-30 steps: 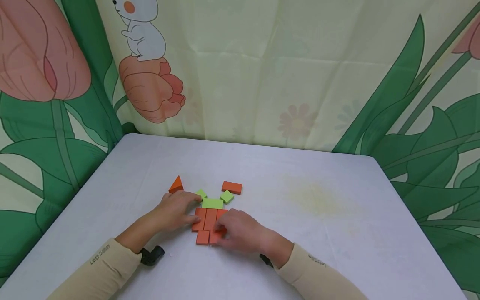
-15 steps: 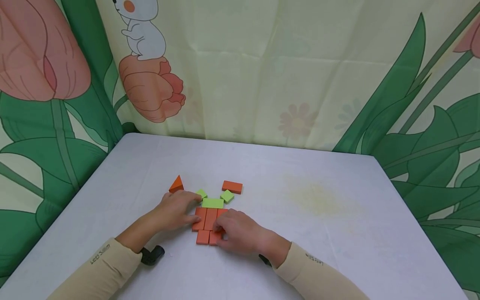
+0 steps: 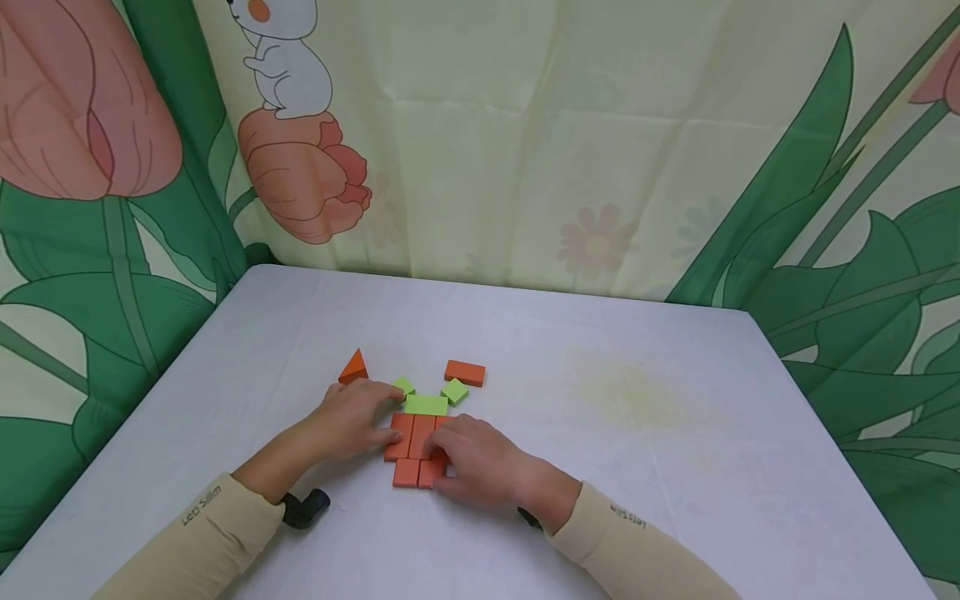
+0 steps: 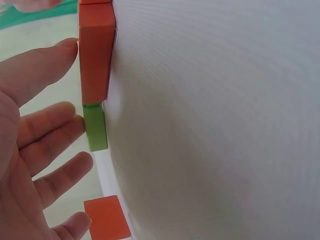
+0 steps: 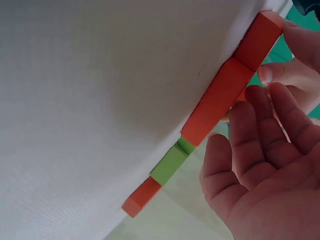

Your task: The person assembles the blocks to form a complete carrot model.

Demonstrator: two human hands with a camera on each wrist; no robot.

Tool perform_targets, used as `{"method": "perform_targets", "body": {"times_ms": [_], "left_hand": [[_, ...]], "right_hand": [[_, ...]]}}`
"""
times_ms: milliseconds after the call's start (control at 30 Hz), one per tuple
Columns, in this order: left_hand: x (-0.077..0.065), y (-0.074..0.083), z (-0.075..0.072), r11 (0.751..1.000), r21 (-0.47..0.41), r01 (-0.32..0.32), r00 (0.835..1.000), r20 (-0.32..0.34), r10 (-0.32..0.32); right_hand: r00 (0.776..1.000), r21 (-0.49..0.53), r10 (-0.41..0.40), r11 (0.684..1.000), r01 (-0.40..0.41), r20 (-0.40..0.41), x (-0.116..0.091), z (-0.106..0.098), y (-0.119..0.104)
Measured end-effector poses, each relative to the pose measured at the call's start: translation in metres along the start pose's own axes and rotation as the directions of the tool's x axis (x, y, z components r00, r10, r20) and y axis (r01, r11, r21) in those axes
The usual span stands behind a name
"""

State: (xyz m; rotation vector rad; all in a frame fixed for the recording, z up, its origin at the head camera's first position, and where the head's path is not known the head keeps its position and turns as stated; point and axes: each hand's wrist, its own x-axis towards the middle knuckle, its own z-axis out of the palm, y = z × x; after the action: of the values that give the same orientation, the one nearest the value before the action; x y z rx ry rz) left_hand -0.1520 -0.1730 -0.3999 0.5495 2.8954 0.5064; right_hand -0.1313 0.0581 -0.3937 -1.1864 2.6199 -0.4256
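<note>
In the head view, orange and green blocks lie flat together in a figure-like shape. Its middle is a row of upright orange rectangular blocks, with small orange blocks below and a green rectangular block above. Two small green blocks sit turned at the green block's upper corners. My left hand spreads along the left side, thumb at an orange block, fingertips by the left green one. From the right, my right hand touches the lower right small block with its thumb, fingers bent loosely over the orange row, partly hiding it.
An orange triangular block stands behind my left hand. Beyond the right green block lies a separate orange rectangular block. A white cloth covers the table, and a printed curtain hangs behind its far edge.
My right hand has shifted very slightly left against the blocks. My left hand stays in place, and the block layout looks nearly the same.
</note>
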Motion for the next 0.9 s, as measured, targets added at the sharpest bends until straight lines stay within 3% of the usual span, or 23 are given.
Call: {"method": "perform_targets", "body": {"times_ms": [600, 900], "left_hand": [[0.0, 0.0, -0.001, 1.0, -0.01, 0.013, 1.0, 0.01, -0.013], [-0.001, 0.001, -0.001, 1.0, -0.003, 0.009, 1.0, 0.003, -0.009]], "right_hand": [[1.0, 0.018, 0.024, 1.0, -0.025, 0.017, 0.0, -0.001, 0.0], [0.99, 0.144, 0.14, 0.979, -0.141, 0.017, 0.0, -0.008, 0.016]]}}
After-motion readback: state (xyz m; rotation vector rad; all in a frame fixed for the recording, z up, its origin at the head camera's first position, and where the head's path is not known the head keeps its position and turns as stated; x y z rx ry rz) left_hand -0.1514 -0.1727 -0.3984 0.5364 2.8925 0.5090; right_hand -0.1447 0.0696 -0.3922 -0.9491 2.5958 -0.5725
